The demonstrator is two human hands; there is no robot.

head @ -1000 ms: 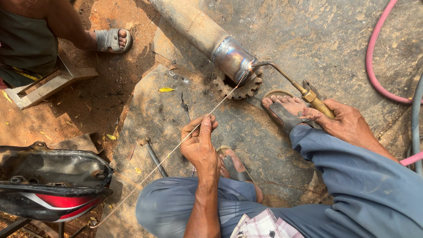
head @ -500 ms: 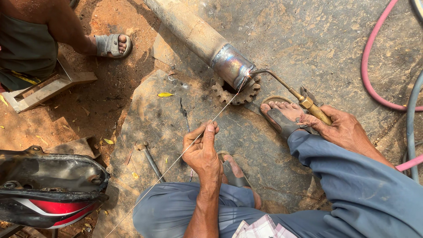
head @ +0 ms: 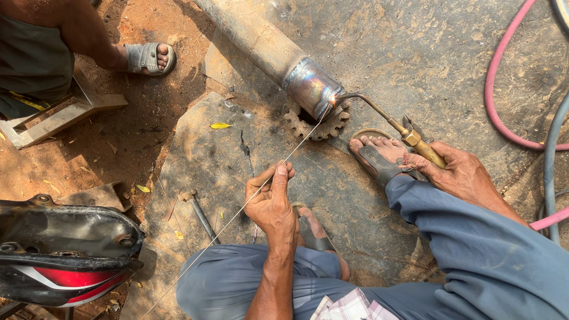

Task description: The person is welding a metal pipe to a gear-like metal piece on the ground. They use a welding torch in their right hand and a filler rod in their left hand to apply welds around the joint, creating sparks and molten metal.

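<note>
Left hand [head: 272,204] pinches a thin wire [head: 261,188], long axis running diagonally, far tip pointing up-right at the pipe [head: 278,53] end over the gear [head: 317,123]. Right hand [head: 465,178] closed around the brass torch [head: 415,142], nozzle pointing left to the same joint, mid concrete slab [head: 415,47].

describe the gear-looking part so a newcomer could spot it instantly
Find the long metal pipe running down from the top of the view to its shiny welded end. The toothed sprocket lies flat on the ground under that end, beside the sandalled foot. It is the only rusty ring with teeth around its rim.
</note>
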